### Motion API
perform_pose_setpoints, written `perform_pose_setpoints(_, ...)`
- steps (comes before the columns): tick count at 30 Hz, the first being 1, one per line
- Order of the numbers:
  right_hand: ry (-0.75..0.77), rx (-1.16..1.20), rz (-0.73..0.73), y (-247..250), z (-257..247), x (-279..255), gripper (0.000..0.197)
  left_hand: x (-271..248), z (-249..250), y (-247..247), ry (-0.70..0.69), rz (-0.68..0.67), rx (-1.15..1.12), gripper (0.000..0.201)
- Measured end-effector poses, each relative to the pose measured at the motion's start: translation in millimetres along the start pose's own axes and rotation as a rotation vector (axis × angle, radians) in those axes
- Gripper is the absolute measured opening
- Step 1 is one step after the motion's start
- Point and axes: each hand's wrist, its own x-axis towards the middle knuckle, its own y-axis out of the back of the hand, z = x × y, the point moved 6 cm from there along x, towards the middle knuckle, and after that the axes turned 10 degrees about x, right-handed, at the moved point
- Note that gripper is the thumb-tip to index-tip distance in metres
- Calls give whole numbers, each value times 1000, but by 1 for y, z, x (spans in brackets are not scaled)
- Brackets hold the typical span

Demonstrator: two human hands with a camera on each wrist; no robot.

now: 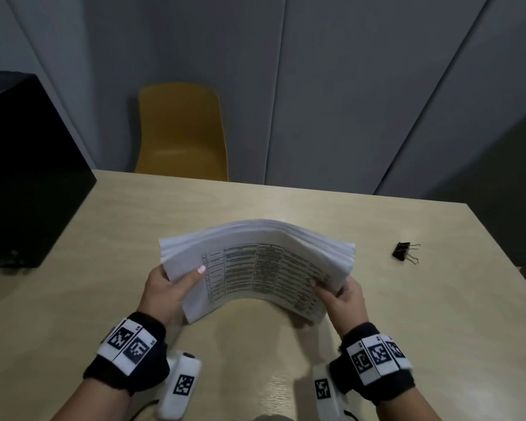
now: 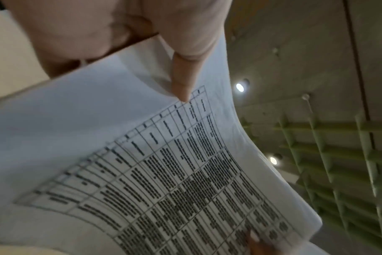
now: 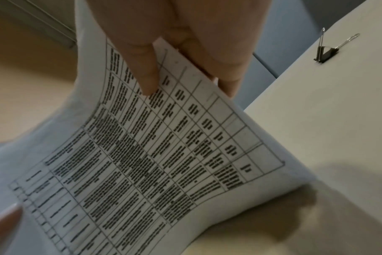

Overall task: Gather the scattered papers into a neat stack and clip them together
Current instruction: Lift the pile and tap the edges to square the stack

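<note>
Left hand: the left hand (image 1: 164,288) grips the left short edge of the stack of papers (image 1: 257,268), thumb laid across the top sheet and the other fingers tucked underneath, in the lower middle of the head view.
Right hand: the right hand (image 1: 343,294) pinches the opposite edge in the same way; in the right wrist view its thumb (image 3: 140,69) presses on the printed table and the fingers curl behind the sheets.
Papers: gathered into one thick bundle, lifted off the table (image 1: 286,202) and bowed upward in an arch between the two hands. The top sheet carries a printed grid of text. At both ends the sheet edges fan out in steps, so the bundle is not yet squared.
Binder clip: a black binder clip (image 1: 406,253) lies on the table at the right of the head view, well apart from the papers and from either hand; its wire handles are splayed open.
Surroundings: a yellow chair (image 1: 179,132) stands behind the far table edge; a black box (image 1: 28,165) sits at the upper left.
Step in hand: by my reading, gathering is finished and the person is squaring the stack.
Next move: I'd say the edges need to be jogged flush against the table, then one hand must keep the stack pinched while the right one reaches out for the clip.
</note>
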Motion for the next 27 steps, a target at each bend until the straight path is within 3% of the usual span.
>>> perform_pose_setpoints(3, -15, 27, 35, -3, 1, -1, 37, -2, 1, 3, -8, 78, 7, 17)
perform_pose_setpoints(6, 7, 56, 50, -4, -4, -1, 33, 0, 10, 4, -80, 69, 41, 21)
perform_pose_setpoints(8, 42, 94, 41, -5, -12, -3, 33, -2, 20, 5, -132, 54, 14, 34)
perform_pose_setpoints(11, 59, 145, 69, -6, -23, -6, 64, -9, 37, 9, -173, 112, -53, 62)
perform_pose_setpoints(14, 41, 156, 211, -9, -35, -3, 78, -11, 49, 8, -111, 200, -165, 54)
perform_pose_setpoints(17, -19, 287, 331, -14, -44, 5, 62, -5, 48, 7, 21, 319, -161, 40)
perform_pose_setpoints(20, -66, 281, 403, -16, -47, 8, 46, -2, 45, 6, 56, 370, -133, 36)
perform_pose_setpoints(24, -96, 314, 376, -17, -46, 8, 30, -2, 44, 5, 34, 377, -160, 26)
perform_pose_setpoints(27, -81, 378, 335, -17, -47, 6, 19, -2, 45, 6, 2, 369, -160, 7)
